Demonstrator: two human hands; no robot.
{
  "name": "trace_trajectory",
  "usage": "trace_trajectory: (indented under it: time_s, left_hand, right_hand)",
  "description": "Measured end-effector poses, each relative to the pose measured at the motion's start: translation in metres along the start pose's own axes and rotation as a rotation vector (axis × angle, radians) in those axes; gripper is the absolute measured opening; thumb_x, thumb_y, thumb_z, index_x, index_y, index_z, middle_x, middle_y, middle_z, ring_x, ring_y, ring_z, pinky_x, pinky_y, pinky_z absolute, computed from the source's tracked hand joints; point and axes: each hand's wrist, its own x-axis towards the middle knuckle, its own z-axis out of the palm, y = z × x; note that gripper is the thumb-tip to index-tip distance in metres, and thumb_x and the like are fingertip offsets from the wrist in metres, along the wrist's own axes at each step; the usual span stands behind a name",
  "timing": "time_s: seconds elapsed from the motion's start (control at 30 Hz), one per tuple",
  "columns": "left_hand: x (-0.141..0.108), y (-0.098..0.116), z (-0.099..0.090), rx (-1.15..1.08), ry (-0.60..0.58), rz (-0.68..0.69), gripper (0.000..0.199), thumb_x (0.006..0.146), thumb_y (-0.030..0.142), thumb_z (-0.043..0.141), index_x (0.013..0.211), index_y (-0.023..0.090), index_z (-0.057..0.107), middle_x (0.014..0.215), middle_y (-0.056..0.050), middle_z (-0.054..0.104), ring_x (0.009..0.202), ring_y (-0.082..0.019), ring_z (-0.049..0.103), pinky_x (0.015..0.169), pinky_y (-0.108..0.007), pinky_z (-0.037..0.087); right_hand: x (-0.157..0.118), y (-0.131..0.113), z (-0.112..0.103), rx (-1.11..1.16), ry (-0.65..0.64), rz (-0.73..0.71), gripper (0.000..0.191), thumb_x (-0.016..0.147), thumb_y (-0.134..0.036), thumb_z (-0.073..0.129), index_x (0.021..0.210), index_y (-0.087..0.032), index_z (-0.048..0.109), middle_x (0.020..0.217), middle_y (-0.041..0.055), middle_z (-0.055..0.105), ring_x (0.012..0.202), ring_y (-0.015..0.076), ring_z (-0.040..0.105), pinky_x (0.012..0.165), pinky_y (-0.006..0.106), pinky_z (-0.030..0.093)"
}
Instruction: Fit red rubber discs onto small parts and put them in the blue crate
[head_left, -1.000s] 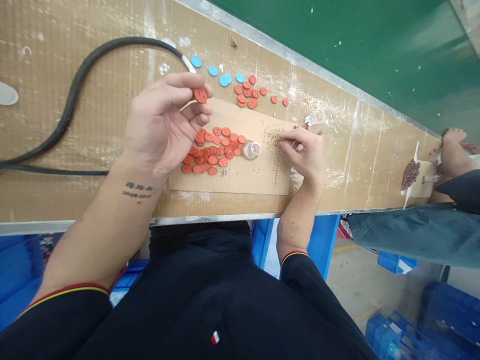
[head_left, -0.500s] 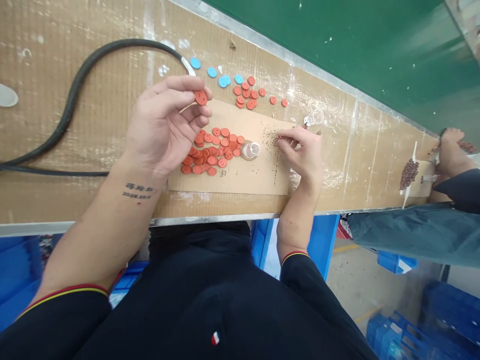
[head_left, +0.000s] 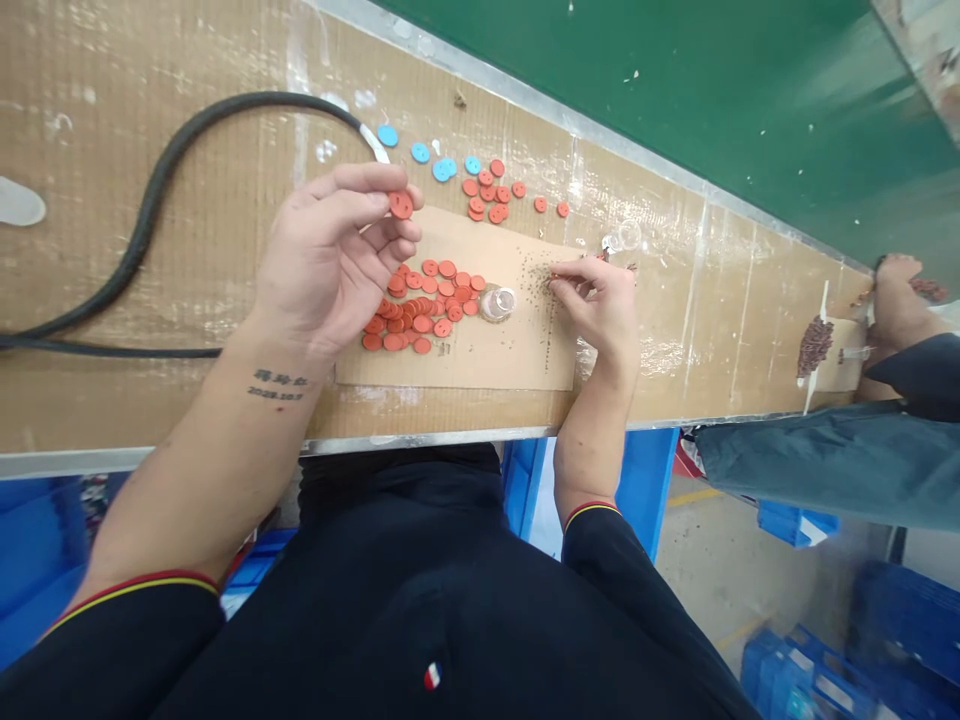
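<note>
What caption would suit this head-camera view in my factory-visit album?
The left hand holds an orange button while the right hand pinches at tiny dark bits on a cardboard sheet beside more orange buttons.

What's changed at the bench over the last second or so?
Hardly anything: the whole view drifted slightly as the head moved. The left hand still has the orange button in its grip, and the right hand stays pinched over the dark specks on the cardboard sheet. The pile of orange buttons and the black cable stayed put.
</note>
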Motion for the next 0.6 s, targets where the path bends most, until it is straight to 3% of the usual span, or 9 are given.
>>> trace_trajectory:
  time_s: [0.17,0.23,0.33,0.5,0.6]
  left_hand:
    - [0.003,-0.001,-0.003,-0.008,0.001,0.026,0.017,0.067,0.012,0.083,0.081,0.020,0.083,0.081,-0.003,0.077,0.068,-0.011,0.064,0.066,-0.025,0.058]
    - [0.003,-0.003,-0.003,0.019,-0.028,0.044,0.020,0.065,0.017,0.086,0.084,0.024,0.084,0.083,-0.002,0.078,0.069,-0.012,0.065,0.064,-0.025,0.058]
    - [-0.002,-0.006,0.002,0.072,-0.076,0.062,0.021,0.066,0.024,0.087,0.086,0.031,0.085,0.087,0.001,0.080,0.069,-0.012,0.066,0.060,-0.025,0.058]
    - [-0.021,-0.014,0.017,0.092,-0.205,0.018,0.013,0.074,0.028,0.090,0.087,0.029,0.085,0.091,-0.001,0.081,0.073,-0.014,0.074,0.068,-0.028,0.064]
    - [-0.030,-0.020,0.024,0.100,-0.238,-0.016,0.017,0.074,0.030,0.093,0.088,0.026,0.084,0.092,-0.002,0.082,0.077,-0.018,0.078,0.073,-0.032,0.067]
  right_hand:
    - [-0.004,-0.003,-0.009,0.092,0.141,-0.102,0.014,0.088,-0.023,0.068,0.097,-0.027,0.078,0.091,-0.0006,0.080,0.076,0.0142,0.069,0.069,0.032,0.056]
    - [-0.006,-0.007,-0.010,0.160,0.233,-0.162,0.009,0.093,-0.034,0.067,0.097,-0.029,0.074,0.092,-0.0003,0.076,0.083,0.0162,0.071,0.073,0.036,0.059]
    - [-0.010,-0.019,-0.003,0.285,0.337,-0.245,0.019,0.097,-0.050,0.064,0.092,-0.032,0.067,0.092,0.0004,0.068,0.082,0.0175,0.070,0.074,0.040,0.063]
    - [-0.019,-0.045,0.018,0.464,0.386,-0.377,0.018,0.100,-0.049,0.063,0.090,-0.034,0.060,0.091,-0.0011,0.062,0.071,0.0145,0.064,0.061,0.036,0.060]
    - [-0.023,-0.050,0.026,0.476,0.387,-0.378,0.022,0.099,-0.053,0.061,0.090,-0.034,0.058,0.090,-0.0010,0.060,0.069,0.0153,0.063,0.060,0.037,0.060]
